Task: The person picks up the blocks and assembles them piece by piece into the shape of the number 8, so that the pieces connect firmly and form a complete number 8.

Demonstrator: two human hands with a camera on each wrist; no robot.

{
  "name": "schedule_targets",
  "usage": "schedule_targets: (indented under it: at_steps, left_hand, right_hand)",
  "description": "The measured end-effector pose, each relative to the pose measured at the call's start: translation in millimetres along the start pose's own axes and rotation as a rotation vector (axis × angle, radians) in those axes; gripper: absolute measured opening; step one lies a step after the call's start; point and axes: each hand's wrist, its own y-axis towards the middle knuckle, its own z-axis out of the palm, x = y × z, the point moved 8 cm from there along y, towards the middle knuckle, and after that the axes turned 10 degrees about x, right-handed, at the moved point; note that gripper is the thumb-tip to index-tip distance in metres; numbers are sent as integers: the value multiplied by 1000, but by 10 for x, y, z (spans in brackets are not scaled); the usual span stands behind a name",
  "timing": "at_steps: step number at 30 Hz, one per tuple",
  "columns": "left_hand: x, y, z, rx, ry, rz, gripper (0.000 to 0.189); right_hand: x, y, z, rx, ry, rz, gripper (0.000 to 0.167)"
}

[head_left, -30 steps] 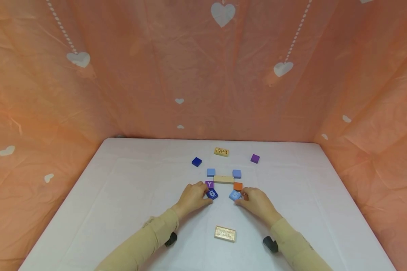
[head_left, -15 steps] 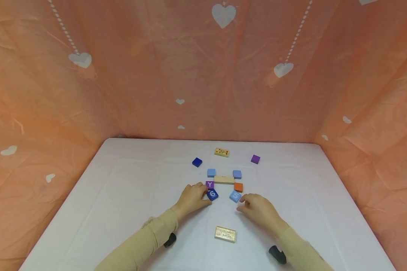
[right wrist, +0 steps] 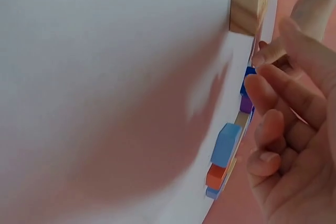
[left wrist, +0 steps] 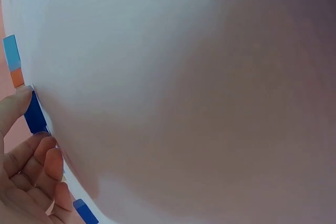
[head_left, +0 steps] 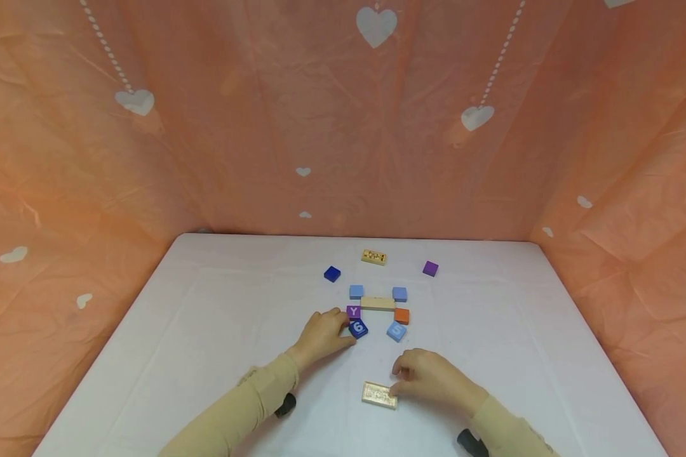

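While the left hand (head_left: 322, 334) pinches the dark blue 6 tile (head_left: 357, 328) between thumb and fingertips, the right hand (head_left: 431, 379) hovers, fingers loosely bent and parted from the thumb, whose tip overlaps the gold block (head_left: 375, 395); contact there is hard to judge.

"What's on your feed?"

"I've got a white-covered table (head_left: 234, 292), a gold-faced block (head_left: 375, 394) lying nearest me."

"Beyond that?"

"I see a dark-blue 6 tile (head_left: 357, 329) and a light-blue marked tile (head_left: 396, 331), both askew, then a purple Y tile (head_left: 353, 311) and an orange tile (head_left: 401, 316). A beige bar (head_left: 377, 304) has pale-blue tiles (head_left: 357, 292) by its far corners."

"Farther?"

"I count a navy tile (head_left: 332, 274), patterned gold block (head_left: 374, 257) and plain purple tile (head_left: 430, 268), well apart."
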Motion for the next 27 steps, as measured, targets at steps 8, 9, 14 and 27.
schedule_targets:
  at_steps: [8,9,14,27]
  left_hand:
    - [-13,-10,-15,-15,21,10,32]
    - [-15,-11,-19,-18,22,14,32]
    - [-15,-18,-33,-36,27,27,31]
    - [-16,-29,-44,-49,33,33,32]
  right_hand:
    - [68,-12,85,23,-44,-29,36]
    - [79,-15,89,17,-54,-39,35]
    - [122,-25,112,8,-94,-73,33]
    - [118,23,82,-8,-100,-41,23]
